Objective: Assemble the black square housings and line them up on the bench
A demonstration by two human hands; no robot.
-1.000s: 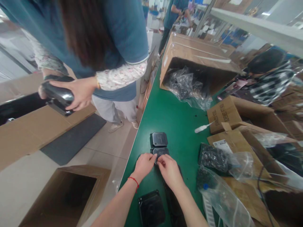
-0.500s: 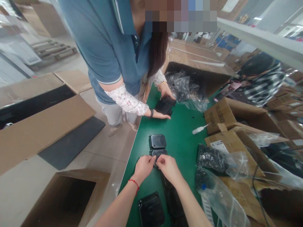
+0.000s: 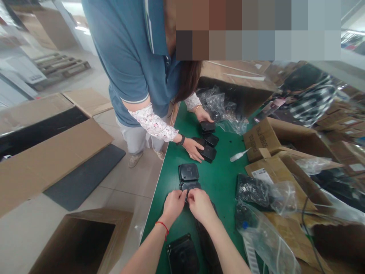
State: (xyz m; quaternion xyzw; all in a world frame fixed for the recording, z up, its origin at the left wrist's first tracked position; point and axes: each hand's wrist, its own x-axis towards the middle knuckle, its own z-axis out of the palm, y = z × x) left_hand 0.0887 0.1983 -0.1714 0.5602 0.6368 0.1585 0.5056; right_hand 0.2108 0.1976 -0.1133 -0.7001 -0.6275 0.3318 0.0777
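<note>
My left hand [image 3: 173,204] and my right hand [image 3: 200,203] meet over the near part of a flat black plastic case [image 3: 191,185] on the green table [image 3: 162,192]. Both have thumb and fingers pinched together; whatever lies between the fingertips is hidden. Just beyond, a second black case [image 3: 188,172] of the same kind lies flat, almost touching the first. A larger black case [image 3: 183,255] rests left of my right forearm. Partly covered by that forearm is a row of dark cases [image 3: 205,243].
Across the table a co-worker's hands [image 3: 194,148] are on several black cases [image 3: 209,153]. A white dropper-like tube [image 3: 238,155] lies to the right. Cardboard boxes [image 3: 258,140] and plastic-bagged black parts [image 3: 253,189] line the right side. An open carton [image 3: 122,224] stands at lower left.
The co-worker has lowered the black cases onto the table, and their hands have spread apart over them. My hands stay pinched at the same case, with the fingertips slightly shifted.
</note>
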